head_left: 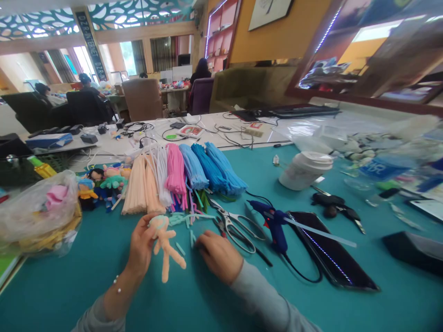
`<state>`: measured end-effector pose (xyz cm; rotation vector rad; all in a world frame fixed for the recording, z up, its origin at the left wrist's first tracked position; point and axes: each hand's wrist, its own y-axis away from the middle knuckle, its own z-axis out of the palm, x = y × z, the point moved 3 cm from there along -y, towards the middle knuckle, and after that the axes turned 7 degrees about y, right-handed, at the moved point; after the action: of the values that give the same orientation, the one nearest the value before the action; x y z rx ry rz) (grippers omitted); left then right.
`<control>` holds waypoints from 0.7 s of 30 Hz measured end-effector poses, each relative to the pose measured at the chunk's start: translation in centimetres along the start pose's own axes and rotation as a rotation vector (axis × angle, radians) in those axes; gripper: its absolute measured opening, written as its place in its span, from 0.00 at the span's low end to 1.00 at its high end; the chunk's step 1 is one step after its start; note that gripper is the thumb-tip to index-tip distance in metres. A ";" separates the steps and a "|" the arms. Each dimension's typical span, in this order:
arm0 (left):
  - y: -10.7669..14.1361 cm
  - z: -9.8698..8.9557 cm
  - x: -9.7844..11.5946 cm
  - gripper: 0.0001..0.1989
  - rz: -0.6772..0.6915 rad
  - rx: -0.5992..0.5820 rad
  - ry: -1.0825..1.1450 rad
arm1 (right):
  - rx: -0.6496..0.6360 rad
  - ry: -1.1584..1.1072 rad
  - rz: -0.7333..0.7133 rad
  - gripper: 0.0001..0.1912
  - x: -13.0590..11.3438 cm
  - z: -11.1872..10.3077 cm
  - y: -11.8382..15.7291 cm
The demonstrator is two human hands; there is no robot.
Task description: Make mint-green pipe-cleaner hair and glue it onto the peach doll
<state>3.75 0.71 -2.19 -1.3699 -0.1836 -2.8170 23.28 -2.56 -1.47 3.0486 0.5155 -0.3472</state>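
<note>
A peach pipe-cleaner figure (167, 251) with a pale green patch on its head hangs from my left hand (141, 242), whose fingers are closed on the head. My right hand (219, 256) rests on the teal mat (145, 304) with its fingers curled, beside short mint-green pieces (192, 239); whether it holds one is hidden. More mint pieces (176, 218) lie behind the figure. Scissors (238, 226) and pliers with a red part (220, 227) are just beyond my right hand.
Pipe-cleaner bundles (176, 170) in peach, white, pink and blue lie behind the hands. Rightward are a blue glue gun (277, 223), a black tablet (332, 249) and a white tub (304, 170). Small dolls (104, 182) and a plastic bag (41, 212) sit left. People (200, 71) sit far back.
</note>
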 end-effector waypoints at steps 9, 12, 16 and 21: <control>0.1 -0.4 -0.4 0.16 -0.032 0.005 -0.002 | 0.133 0.070 0.159 0.12 2.9 -2.6 1.5; -0.1 -0.8 -0.6 0.16 -0.045 -0.014 -0.032 | 0.145 0.129 0.268 0.10 4.8 -3.7 3.4; 0.0 -0.8 -0.7 0.17 -0.052 -0.011 -0.041 | 0.077 0.186 0.330 0.04 5.0 -3.4 5.7; 0.2 -0.8 -0.8 0.18 -0.073 -0.018 -0.065 | -0.009 0.223 0.371 0.01 3.7 -1.5 6.9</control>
<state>3.64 0.41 -3.23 -1.4901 -0.2131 -2.8405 29.26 -7.77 -0.89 3.0985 -0.0509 0.0098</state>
